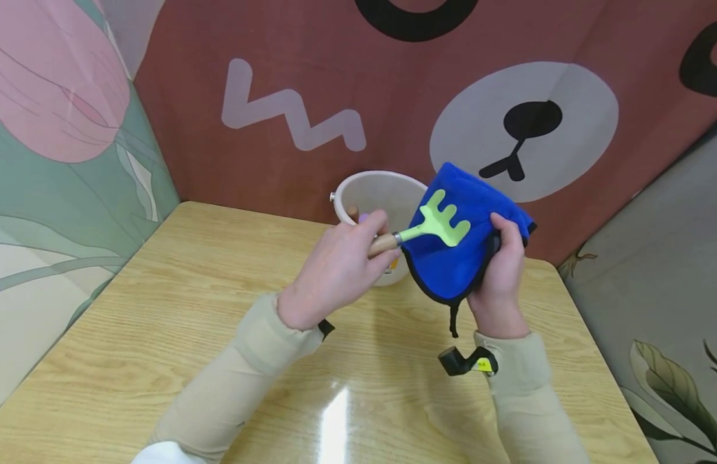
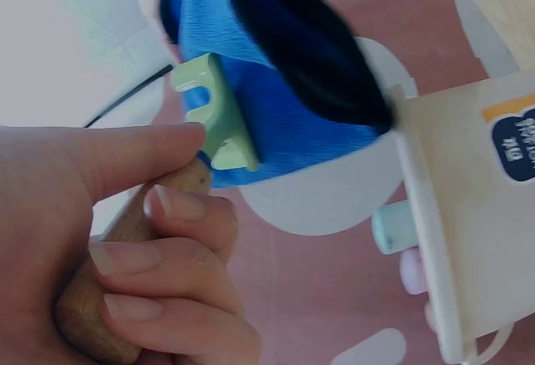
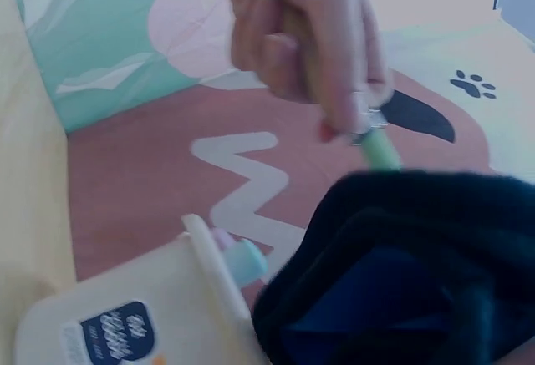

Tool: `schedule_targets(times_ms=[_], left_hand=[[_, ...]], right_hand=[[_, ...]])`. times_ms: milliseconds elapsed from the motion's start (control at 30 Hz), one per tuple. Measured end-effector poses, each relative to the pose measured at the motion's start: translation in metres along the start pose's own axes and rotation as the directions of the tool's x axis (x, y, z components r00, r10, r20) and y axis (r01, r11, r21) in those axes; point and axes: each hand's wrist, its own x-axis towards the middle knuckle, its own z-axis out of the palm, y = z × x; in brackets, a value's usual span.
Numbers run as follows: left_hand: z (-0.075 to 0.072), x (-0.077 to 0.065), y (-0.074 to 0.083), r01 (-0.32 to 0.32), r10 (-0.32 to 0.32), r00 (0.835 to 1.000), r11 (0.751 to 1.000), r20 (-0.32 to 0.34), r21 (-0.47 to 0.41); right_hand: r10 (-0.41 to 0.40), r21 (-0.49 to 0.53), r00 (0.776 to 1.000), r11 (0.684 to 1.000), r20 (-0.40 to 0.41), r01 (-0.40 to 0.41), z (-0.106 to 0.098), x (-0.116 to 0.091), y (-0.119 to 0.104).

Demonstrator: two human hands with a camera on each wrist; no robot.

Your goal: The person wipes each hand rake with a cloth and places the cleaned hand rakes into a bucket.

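Observation:
My left hand [image 1: 341,267] grips the wooden handle [image 2: 134,252] of a small light-green hand rake [image 1: 442,222], its thumb lying along the handle toward the metal collar. The rake's tines point up and right, lying over the outside of a blue cloth pouch [image 1: 451,274] in the head view. My right hand [image 1: 500,283] holds this pouch up by its right side, the thumb on the near face and the other fingers hidden behind it. The pouch has black trim and a short dangling black cord. Its dark opening [image 3: 376,298] shows in the right wrist view.
Behind the hands, a white bucket [image 1: 364,180] stands on the wooden table [image 1: 219,283] near the back wall. Teal [image 2: 393,227] and purple [image 2: 412,271] handle ends poke above its rim. Printed cloth walls [image 1: 289,38] close off the table's back and sides.

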Motion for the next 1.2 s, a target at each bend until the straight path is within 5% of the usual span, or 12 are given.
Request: schedule_targets(times_ms=[167, 800, 1200], left_hand=[[0.003, 0.000, -0.003, -0.013, 0.014, 1.000, 1.000, -0.017, 0.012], [0.005, 0.003, -0.001, -0.022, 0.022, 1.000, 1.000, -0.010, 0.009], [0.003, 0.002, -0.001, -0.002, 0.001, 1.000, 1.000, -0.017, -0.024]], right_hand=[[-0.034, 0.042, 0.999, 0.999, 0.018, 0.033, 0.000, -0.001, -0.006], [0.057, -0.031, 0.979, 0.998, 0.195, -0.052, -0.001, -0.009, -0.001], [0.039, 0.078, 0.974, 0.995, 0.223, -0.058, 0.001, -0.006, 0.009]])
